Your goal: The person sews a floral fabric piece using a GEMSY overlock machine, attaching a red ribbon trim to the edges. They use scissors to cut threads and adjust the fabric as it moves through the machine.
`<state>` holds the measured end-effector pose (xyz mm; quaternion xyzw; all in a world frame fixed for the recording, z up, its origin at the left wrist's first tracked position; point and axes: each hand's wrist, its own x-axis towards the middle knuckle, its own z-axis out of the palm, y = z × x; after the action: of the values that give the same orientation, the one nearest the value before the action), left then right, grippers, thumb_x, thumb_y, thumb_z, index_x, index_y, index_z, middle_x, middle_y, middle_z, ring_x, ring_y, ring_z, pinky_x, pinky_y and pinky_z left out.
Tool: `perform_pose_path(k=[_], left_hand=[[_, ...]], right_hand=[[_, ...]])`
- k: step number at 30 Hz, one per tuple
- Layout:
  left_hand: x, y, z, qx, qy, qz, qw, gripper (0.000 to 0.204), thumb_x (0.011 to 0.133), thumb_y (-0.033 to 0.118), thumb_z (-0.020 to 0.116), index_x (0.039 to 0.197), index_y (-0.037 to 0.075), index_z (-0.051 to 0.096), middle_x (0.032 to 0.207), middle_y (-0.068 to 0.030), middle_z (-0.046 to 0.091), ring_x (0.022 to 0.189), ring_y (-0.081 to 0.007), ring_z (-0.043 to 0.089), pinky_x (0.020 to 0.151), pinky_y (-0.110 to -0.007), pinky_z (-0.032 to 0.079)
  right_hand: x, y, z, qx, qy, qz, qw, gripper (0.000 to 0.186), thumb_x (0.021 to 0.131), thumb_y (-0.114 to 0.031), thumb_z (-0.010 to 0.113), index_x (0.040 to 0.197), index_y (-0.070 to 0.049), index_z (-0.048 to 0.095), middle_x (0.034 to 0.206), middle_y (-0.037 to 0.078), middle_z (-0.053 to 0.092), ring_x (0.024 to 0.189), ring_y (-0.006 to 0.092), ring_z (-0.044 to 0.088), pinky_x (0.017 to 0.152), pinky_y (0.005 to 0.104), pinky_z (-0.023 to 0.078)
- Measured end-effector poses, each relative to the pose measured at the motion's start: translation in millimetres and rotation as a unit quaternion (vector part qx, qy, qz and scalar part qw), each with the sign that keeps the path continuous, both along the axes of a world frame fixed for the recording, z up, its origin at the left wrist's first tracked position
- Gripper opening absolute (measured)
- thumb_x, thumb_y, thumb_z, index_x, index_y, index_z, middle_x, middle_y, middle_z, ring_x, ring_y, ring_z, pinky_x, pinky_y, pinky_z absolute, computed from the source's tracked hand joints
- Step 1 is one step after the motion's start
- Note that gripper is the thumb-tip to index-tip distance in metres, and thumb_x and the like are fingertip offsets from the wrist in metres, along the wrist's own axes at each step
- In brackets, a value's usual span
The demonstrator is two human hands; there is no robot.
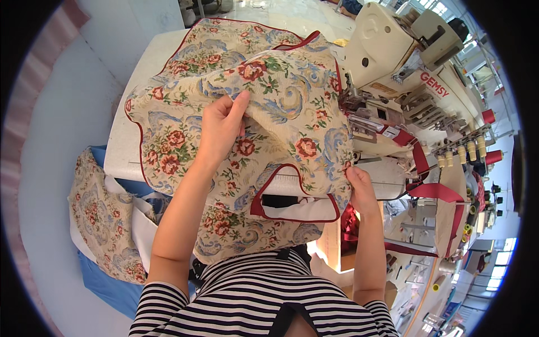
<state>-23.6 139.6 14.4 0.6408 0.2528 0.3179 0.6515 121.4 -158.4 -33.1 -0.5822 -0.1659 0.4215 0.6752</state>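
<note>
A cream floral garment piece (168, 126), patterned with red roses and blue scrolls, is spread over the white sewing table. Dark red binding edges its curved outline and an armhole-like opening near its lower middle. My left hand (222, 129) pinches a fold of the cloth near its centre, thumb on top. At the right, my right hand (361, 188) grips the piece's edge between thumb and fingers, just below the sewing machine (382, 48). The cloth's right edge lies beside the machine's presser area (359, 104). A lower part of the cloth hangs towards my lap.
Red binding tape (421, 160) runs from the machine and hangs at the right. Thread cones (471, 150) stand beyond it. More floral cloth (101, 219) is heaped over blue fabric (109, 286) at the left, next to a pale wall (62, 140). The white tabletop (120, 149) shows at the left.
</note>
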Motion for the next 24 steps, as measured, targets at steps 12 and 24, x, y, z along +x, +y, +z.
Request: perform_pose_path(k=[12,24], left_hand=[[-52,-95,-6,-0.033,0.207,-0.387,0.898,0.051,0.093,0.046,0.044,0.092,-0.001,0.064,0.078,-0.0094,0.061,0.076,-0.0154,0.06,0.07,-0.029,0.048],[-22,-130,-13,-0.168,-0.065,-0.193,0.965,0.037,0.093,0.022,0.051,0.12,-0.003,0.045,0.116,-0.0126,0.055,0.103,-0.02,0.056,0.09,-0.034,0.045]], right_hand=[[-8,0,12,0.029,0.072,0.016,0.997,0.029,0.092,-0.024,0.054,0.106,0.001,0.059,0.102,0.003,0.061,0.092,0.0093,0.056,0.082,0.0248,0.044],[-26,15,23,0.034,0.059,0.028,0.997,0.027,0.09,-0.021,0.058,0.1,0.003,0.063,0.091,0.004,0.063,0.079,0.0076,0.057,0.069,0.0234,0.047]])
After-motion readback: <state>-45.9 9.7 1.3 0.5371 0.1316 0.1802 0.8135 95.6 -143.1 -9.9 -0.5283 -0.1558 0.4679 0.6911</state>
